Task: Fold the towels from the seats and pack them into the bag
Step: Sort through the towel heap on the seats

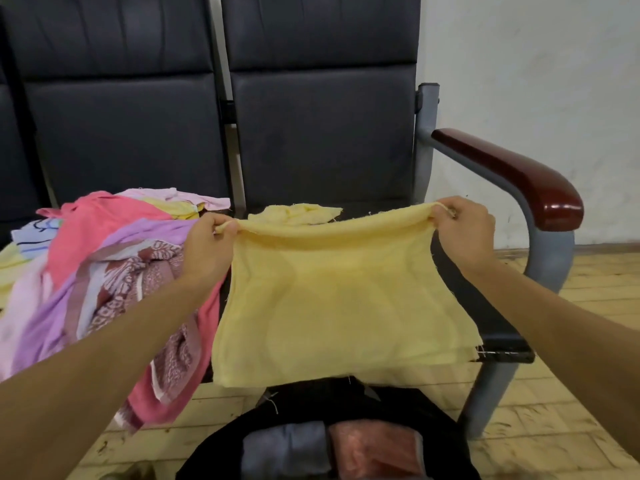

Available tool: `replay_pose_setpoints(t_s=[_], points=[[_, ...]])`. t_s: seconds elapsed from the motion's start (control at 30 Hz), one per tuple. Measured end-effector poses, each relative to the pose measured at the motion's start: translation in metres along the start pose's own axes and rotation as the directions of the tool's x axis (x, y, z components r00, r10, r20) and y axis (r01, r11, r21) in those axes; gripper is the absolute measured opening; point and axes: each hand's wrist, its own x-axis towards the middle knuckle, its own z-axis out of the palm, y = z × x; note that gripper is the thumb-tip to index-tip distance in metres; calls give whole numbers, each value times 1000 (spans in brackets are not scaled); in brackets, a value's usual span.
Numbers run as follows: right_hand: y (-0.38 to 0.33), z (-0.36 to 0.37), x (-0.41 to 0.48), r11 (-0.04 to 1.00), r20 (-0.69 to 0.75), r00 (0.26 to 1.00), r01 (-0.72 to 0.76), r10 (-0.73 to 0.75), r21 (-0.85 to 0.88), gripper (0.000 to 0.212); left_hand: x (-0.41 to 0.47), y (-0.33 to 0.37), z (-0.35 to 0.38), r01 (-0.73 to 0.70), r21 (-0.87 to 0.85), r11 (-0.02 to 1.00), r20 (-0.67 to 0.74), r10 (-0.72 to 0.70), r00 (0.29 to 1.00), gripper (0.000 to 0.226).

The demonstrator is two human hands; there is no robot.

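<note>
Dark seats [322, 140], two plainly seen, stand against a white wall [519, 64]. We note one unfolded heap [104, 271] on the left seat and one yellow towel [339, 306] held taut over the right, apparently to square its next fold. One black bag [436, 420] below holds two folded towels [287, 448]. Left grip [207, 244] and right grip [464, 230] each pinch a top corner.

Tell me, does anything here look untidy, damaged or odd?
The towel pile on the left seat lies jumbled and hangs over the front edge. The yellow towel shows loose threads at its edges.
</note>
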Motion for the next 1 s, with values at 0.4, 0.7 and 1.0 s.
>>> replay_pose_setpoints(t_s=[0.4, 0.7, 1.0], points=[[5, -83, -70, 972, 202, 964, 200, -173, -122, 20, -95, 15, -62, 27, -115, 993, 191, -5, 982, 20], [22, -66, -90, 823, 606, 795, 374, -46, -429, 42, -116, -4, -60, -6, 286, 958, 486, -140, 863, 16], [32, -50, -85, 835, 490, 845, 102, 214, -541, 28, -98, -22, -43, -61, 554, 830, 396, -198, 897, 33]])
